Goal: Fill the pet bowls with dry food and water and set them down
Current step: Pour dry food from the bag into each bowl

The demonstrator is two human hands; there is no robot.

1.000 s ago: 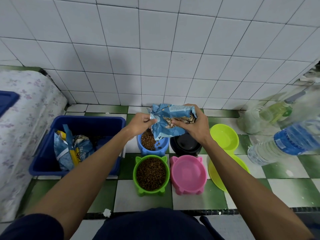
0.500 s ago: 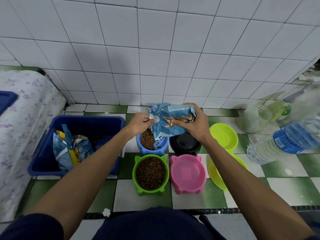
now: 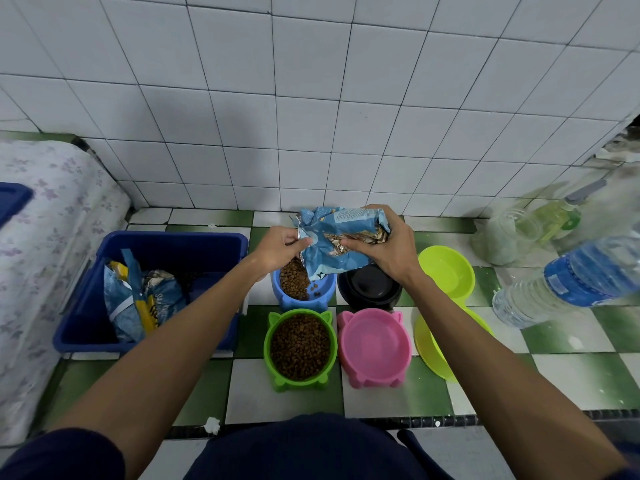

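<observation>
- Both hands on the blue kibble bag (image 3: pixel 341 242): left hand (image 3: pixel 277 249) pinches its mouth, right hand (image 3: pixel 388 247) grips its body.
- Kibble lies in the blue bowl (image 3: pixel 302 287); the bag's print is unreadable.

Glossy crinkled foil food bag (image 3: pixel 341 242), smooth plastic pink bowl (image 3: pixel 374 348), clear plastic water bottle (image 3: pixel 568 282), glazed wall tiles (image 3: pixel 311 98)

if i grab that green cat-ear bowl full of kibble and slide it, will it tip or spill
The green bowl looks low and wide with a flared base, so it probably slides rather than tips. Its kibble sits close to the rim, so a jerky push could scatter some. It looks like plastic on smooth floor tiles, likely light and easy to skid.
</observation>
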